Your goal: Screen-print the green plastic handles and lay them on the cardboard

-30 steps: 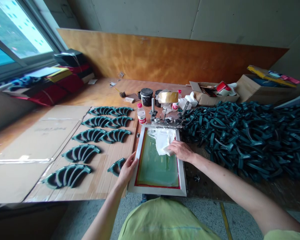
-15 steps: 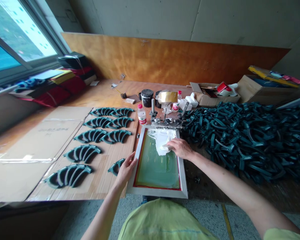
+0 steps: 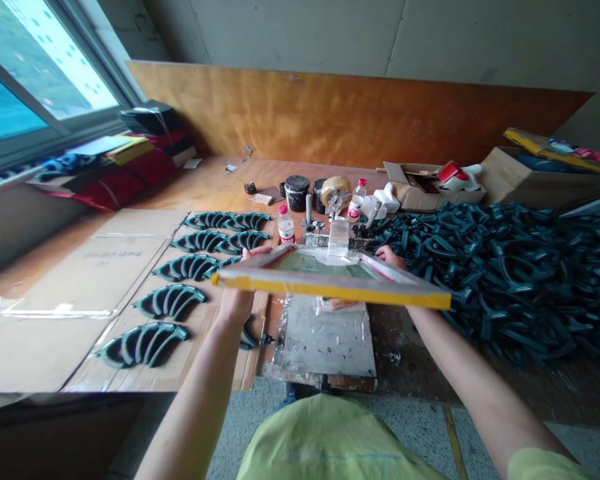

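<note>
Centrally, screen frame held clear above metal plate, left hand, right hand, fingers grasping its side edges.

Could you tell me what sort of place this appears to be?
Probably a small screen-printing workshop: a mesh screen frame is held up above a metal plate, black ink tubs stand behind it, and dark green plastic parts lie heaped on the bench.
</note>
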Demonstrator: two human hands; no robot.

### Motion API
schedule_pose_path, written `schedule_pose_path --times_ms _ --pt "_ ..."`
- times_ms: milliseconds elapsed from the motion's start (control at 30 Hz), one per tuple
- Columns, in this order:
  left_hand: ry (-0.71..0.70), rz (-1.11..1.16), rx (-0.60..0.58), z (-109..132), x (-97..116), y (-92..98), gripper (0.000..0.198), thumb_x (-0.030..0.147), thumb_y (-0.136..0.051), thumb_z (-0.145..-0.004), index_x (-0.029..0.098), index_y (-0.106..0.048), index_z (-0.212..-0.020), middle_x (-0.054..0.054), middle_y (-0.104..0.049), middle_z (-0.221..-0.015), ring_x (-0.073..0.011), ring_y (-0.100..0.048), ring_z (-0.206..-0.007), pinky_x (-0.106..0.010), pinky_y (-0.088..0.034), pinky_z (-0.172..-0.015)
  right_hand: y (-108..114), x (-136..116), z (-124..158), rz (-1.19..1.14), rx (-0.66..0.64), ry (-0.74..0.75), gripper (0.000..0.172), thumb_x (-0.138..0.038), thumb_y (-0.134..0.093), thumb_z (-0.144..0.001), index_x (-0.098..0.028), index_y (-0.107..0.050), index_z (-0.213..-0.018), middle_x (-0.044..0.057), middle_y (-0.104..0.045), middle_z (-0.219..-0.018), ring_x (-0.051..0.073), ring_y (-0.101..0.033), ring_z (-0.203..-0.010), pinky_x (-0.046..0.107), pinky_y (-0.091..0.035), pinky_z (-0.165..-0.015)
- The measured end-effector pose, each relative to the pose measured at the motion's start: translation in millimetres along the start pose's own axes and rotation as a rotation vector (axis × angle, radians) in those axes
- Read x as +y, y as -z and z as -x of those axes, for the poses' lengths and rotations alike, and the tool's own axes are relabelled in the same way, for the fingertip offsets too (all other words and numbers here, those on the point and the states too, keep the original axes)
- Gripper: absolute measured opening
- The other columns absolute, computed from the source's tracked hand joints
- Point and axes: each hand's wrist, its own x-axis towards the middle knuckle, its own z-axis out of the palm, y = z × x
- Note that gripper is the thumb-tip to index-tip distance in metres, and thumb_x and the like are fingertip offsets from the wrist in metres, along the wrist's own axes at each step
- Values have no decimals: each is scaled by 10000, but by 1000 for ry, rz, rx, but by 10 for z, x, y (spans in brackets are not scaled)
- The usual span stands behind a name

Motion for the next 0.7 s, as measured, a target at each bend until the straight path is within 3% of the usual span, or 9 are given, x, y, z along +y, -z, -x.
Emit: schedule_pose_path --times_ms 67,167,267,333,400,500,567,600,700 --pt "-54 24 -17 -172 86 -117 506 613 -555 -820 170 -665 -1038 -84 -725 -934 -213 -683 -877 -281 -535 -662 -174 60 265 -18 -89 36 238 -334 -553 -903 -209 -603 -1099 26 -674 -852 197 -620 -782 317 -489 -710" --pt "-64 70 -19 -303 130 -207 524 648 -523 -831 184 -619 -1053 -71 -723 -907 -188 -685 -832 -245 -525 -599 -419 -11 557 7 -198 232 341 -333 -689 -826 -200 -588 -1123 62 -675 -977 216 -610 -926 329 -471 -799" --pt "-19 89 76 -127 -83 -234 525 636 -536 -839 212 -574 -1146 -54 -730 -914 -159 -687 -758 -225 -524 -576 -483 -164 677 52 -232 354 196 -246 -687 -838 -205 -626 -1020 68 -652 -1014 228 -567 -993 349 -439 -858" --pt "225 29 5 163 -374 -278 551 628 -555 -835 179 -586 -1154 -94 -741 -927 -176 -697 -709 -229 -516 -522 -452 -320 771 45 -184 351 52 -219 -654 -867 -194 -635 -909 62 -637 -947 218 -554 -943 342 -438 -840" --pt "578 -13 -177 511 -704 -356 570 617 -559 -839 137 -607 -1141 -156 -741 -984 -228 -720 -737 -261 -524 -491 -435 -546 951 22 -128 396 49 -230 -627 -891 -186 -634 -872 62 -624 -910 213 -542 -913 337 -440 -826" --pt "773 131 -170 916 -1083 -426 406 506 -527 -906 142 -621 -1061 -153 -735 -1038 -236 -732 -821 -279 -560 -553 -497 -892 1308 -13 -134 624 115 -267 -570 -931 -192 -649 -895 55 -621 -873 211 -539 -900 348 -442 -833" --pt "774 176 -71 1012 -1211 -312 313 422 -509 -934 135 -628 -962 -137 -746 -964 -212 -733 -773 -253 -548 -541 -517 -924 1477 -45 -171 740 143 -229 -527 -949 -211 -658 -1004 42 -638 -890 196 -553 -895 342 -447 -837" --pt "772 150 -12 1012 -1250 -180 303 399 -498 -941 127 -630 -930 -134 -749 -922 -203 -731 -738 -241 -537 -521 -490 -833 1519 -50 -176 729 191 -182 -509 -948 -223 -651 -1069 36 -649 -918 188 -562 -899 332 -452 -833" --pt "744 -16 224 937 -1354 491 337 385 -433 -961 118 -632 -904 -115 -750 -816 -186 -720 -670 -237 -535 -513 -219 -131 1505 48 -96 384 396 -13 -459 -873 -236 -645 -1143 39 -665 -1022 179 -582 -937 305 -470 -816"
